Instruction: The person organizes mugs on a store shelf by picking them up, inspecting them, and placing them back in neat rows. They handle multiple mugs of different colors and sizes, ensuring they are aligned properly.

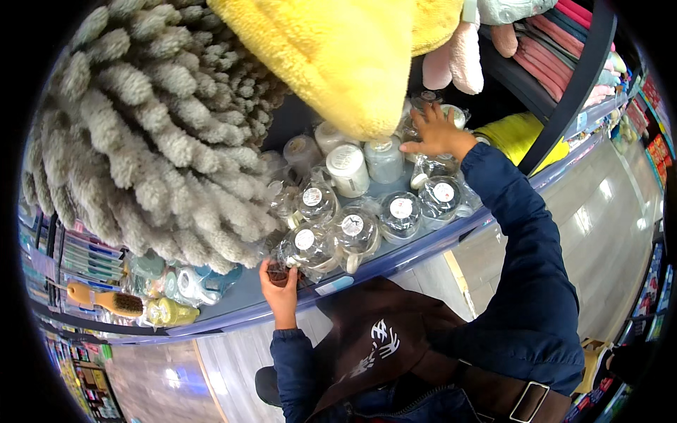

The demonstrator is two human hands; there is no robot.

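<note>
My left hand (282, 293) is at the shelf's front edge, thumb and fingers around a small brown item (277, 274) in clear wrap. Its exact kind is hard to tell. Further back, my right hand (440, 132) reaches over wrapped cups with fingers spread; whether it touches them is unclear. Between my hands stand several plastic-wrapped cups, among them a handled mug (357, 230) and a dark-topped one (401, 214), with round stickers on top. Behind them are a white lidded cylinder (347, 169) and a pale grey one (384, 160).
Grey chenille strands (174, 148) and a yellow plush cloth (338, 58) hang over the shelf (232, 301). Left are a wooden-handled brush (106, 300) and a yellow cup (172, 312). Folded towels (547, 58) and a dark shelf post (574, 95) are right.
</note>
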